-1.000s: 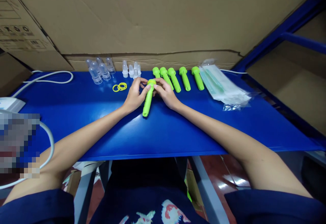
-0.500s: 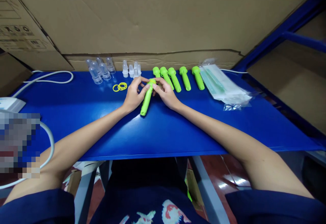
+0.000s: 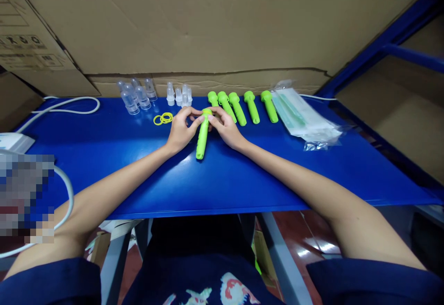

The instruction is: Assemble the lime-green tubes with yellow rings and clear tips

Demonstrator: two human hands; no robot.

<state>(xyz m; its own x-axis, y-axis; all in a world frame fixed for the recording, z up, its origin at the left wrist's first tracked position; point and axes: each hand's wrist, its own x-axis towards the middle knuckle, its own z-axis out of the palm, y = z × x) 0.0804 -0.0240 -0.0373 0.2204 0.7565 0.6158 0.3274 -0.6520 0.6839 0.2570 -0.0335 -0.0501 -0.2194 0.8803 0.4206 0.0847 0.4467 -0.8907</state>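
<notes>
Between my hands is a lime-green plastic handle (image 3: 201,140) with a wider round head; its lower end points toward me. My left hand (image 3: 182,129) pinches the head from the left, thumb on the near side. From the right, my right hand (image 3: 226,128) grips the same head with thumb and fingers. Some fingertips are hidden behind the head. Several matching green handles (image 3: 237,109) lie in a row just behind and to the right. Yellow rings (image 3: 167,117) rest on the table to the left of my left hand.
Clear plastic cups (image 3: 131,100) and smaller translucent caps (image 3: 170,95) stand at the back of the blue table (image 3: 166,189). Plastic-wrapped white and green packs (image 3: 305,115) lie at the right. A white cable (image 3: 71,194) loops at the left. Cardboard (image 3: 208,27) walls the back.
The lower end of the held green handle has swung slightly to the right, and the handle has turned a little. Both hands stay almost in place around its head.
</notes>
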